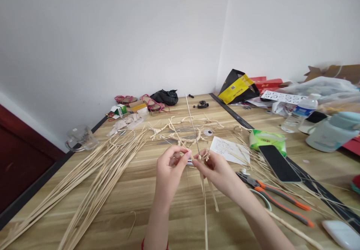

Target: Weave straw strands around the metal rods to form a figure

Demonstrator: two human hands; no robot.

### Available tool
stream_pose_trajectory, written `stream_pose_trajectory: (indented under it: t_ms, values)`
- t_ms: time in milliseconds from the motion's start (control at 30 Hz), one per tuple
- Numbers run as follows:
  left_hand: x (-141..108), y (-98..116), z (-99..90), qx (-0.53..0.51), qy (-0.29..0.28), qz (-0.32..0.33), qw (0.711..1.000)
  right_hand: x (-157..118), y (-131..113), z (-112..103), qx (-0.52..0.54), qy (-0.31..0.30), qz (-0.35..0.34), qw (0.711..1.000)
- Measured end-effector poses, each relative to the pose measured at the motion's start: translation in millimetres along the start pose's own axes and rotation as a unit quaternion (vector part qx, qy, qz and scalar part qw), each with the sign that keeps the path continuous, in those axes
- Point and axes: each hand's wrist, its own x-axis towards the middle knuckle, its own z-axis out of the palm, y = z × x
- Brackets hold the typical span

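Observation:
My left hand (173,163) pinches a thin straw strand (177,134) between thumb and forefinger; the strand's end points up and to the left. Close beside it, my right hand (215,169) is closed around a small knotted straw piece (206,157). A straight metal wire (192,124) rises from that piece, leaning left at its top. Loose straw tails (205,205) hang below my right hand. Behind both hands lie braided straw lengths (191,141) on the wooden table (180,220). My fingers hide just how strand and wire meet.
Long straw bundles (92,182) cover the left side, near a glass mug (81,138). To the right are orange-handled pliers (277,197), a phone (279,163), a green tissue pack (267,140), a printed sheet (229,150) and a water bottle (300,113). Sandals (153,103) lie at the back.

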Motion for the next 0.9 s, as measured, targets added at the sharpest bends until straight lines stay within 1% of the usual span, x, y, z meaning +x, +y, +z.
stream_pose_trajectory:
  t_ms: [133,300,500,900]
  values:
    - [0.5,-0.9,-0.5,0.002,0.025,0.002,1.000,-0.4,1.6,0.0,-0.009,0.003,0.000,1.000]
    - [-0.3,-3.5,-1.5,0.017,0.029,0.001,0.999,-0.5,3.1,0.3,-0.008,0.003,0.003,1.000]
    - [-0.7,-5.4,-2.2,0.013,0.005,-0.013,1.000,0.2,5.2,1.3,0.005,0.001,0.000,1.000]
    - [-1.2,-8.8,-1.3,-0.043,-0.027,-0.006,0.999,-0.5,2.3,1.2,-0.011,-0.009,-0.003,1.000]
